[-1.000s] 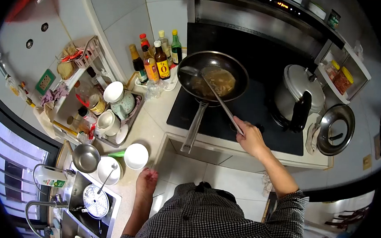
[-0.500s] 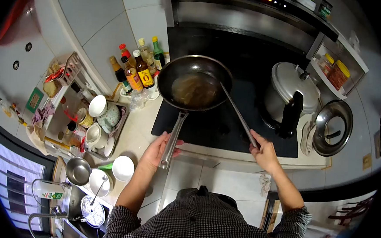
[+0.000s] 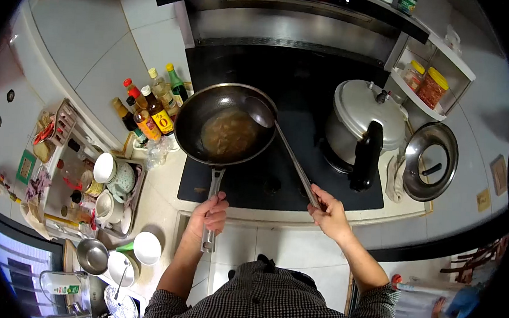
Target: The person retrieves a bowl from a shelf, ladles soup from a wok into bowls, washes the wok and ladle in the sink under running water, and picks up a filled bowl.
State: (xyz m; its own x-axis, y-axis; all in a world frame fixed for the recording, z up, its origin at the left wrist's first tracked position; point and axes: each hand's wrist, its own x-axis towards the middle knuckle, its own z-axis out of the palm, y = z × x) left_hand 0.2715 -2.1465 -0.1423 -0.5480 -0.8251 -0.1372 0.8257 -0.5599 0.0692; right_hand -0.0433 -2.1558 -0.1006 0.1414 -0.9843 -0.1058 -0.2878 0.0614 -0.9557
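The left hand (image 3: 209,215) is closed around the long flat grey metal handle (image 3: 216,183) of a round dark frying pan (image 3: 189,126) with a pale rim. Fingers wrap over the handle, and its holed end protrudes below the fist, on the wearer's side of the pan. The right hand (image 3: 330,213) grips the shaft end of a long grey metal ladle (image 3: 287,144) in a narrow hold between thumb and fingers, to the near right of the pan.

The pan is over a black glass cooktop (image 3: 306,121) and contains brown liquid with pieces of food (image 3: 230,134). The ladle's bowl is inside the pan at its far right, and the shaft passes across the right rim; contact with the rim cannot be determined.

Right of the pan, well apart, stands a silver metal pressure cooker (image 3: 350,118), its black handle pointing toward the wearer. Farther right stands a round metal lid with a clear centre (image 3: 414,163). Capped glass sauce bottles (image 3: 162,120) crowd just left of the pan. A round white bowl (image 3: 147,248) sits nearer the wearer, left of the pan.
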